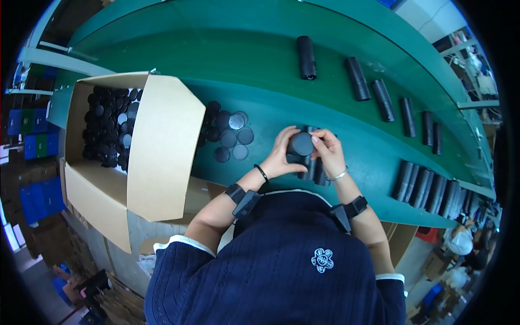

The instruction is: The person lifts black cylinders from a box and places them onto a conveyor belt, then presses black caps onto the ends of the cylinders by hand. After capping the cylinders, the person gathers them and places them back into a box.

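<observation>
A dark round cap (302, 144) faces up between my two hands, over the green bench. My left hand (277, 156) curves round from the left, its thumb and fingers about a black tube whose body is mostly hidden under the cap. With thumb and fingertips, my right hand (331, 154) pinches the cap's right edge. Several black tubes (322, 174) lie side by side just beneath my hands, partly covered by them. To the left of my left hand, loose round caps (228, 138) are spread on the bench, one of them paler and shinier.
An open cardboard box (162, 146) full of black caps (108, 124) stands at the left, its flap reaching toward the loose caps. Beyond my hands, spaced black tubes (357, 79) lie on a green belt-like surface (260, 54). A row of tubes (425, 187) lies at the right.
</observation>
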A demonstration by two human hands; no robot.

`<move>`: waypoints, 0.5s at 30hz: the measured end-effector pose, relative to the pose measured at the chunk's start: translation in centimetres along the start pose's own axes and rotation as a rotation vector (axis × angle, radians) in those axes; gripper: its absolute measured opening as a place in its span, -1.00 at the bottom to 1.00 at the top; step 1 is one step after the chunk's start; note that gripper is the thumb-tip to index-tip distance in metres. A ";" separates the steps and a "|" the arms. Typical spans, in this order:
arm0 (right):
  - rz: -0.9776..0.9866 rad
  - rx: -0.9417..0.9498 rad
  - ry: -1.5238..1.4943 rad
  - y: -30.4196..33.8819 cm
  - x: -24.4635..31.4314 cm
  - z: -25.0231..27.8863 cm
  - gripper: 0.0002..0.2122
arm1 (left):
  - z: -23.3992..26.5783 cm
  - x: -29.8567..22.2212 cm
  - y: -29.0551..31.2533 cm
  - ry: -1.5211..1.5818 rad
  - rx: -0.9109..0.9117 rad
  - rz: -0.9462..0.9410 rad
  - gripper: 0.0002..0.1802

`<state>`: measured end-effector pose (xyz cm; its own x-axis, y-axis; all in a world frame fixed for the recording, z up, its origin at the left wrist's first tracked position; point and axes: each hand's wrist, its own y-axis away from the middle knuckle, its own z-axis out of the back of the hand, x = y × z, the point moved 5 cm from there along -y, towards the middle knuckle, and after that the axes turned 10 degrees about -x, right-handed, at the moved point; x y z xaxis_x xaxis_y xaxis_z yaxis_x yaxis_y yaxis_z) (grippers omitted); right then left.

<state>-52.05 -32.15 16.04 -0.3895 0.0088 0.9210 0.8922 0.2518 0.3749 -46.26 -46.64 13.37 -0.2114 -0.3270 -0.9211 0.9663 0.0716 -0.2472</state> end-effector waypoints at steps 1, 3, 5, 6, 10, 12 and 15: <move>-0.005 0.089 -0.008 -0.3 -0.1 -0.6 -0.84 | -0.4 2.2 0.5 -0.006 -0.021 0.044 0.00; -0.035 0.095 -0.066 -0.3 1.1 -1.6 -0.77 | 0.3 2.9 -1.1 0.232 -0.096 0.218 -0.04; 0.014 0.008 -0.014 -1.1 1.5 -0.4 -0.76 | 1.7 4.2 -4.1 0.506 -0.277 0.442 -0.17; 0.053 -0.054 0.065 -1.8 1.2 1.6 -0.77 | 2.9 4.6 -6.5 0.485 -0.316 0.507 -0.13; 0.001 -0.324 0.274 -2.2 -3.1 10.6 -0.86 | 6.9 9.1 -16.3 0.415 -0.352 0.664 0.12; -0.019 -0.334 0.465 -0.9 -4.8 13.0 -0.85 | 10.2 11.6 -20.5 -0.109 -0.453 0.483 0.10; -0.047 -0.343 0.646 1.2 -7.8 15.7 -0.68 | 10.9 10.9 -23.8 -0.650 -0.503 0.410 -0.06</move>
<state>-51.54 -16.70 7.60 -0.3113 -0.5941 0.7417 0.9404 -0.0803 0.3304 -70.00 -62.20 12.48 0.4054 -0.6402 -0.6526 0.7371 0.6511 -0.1808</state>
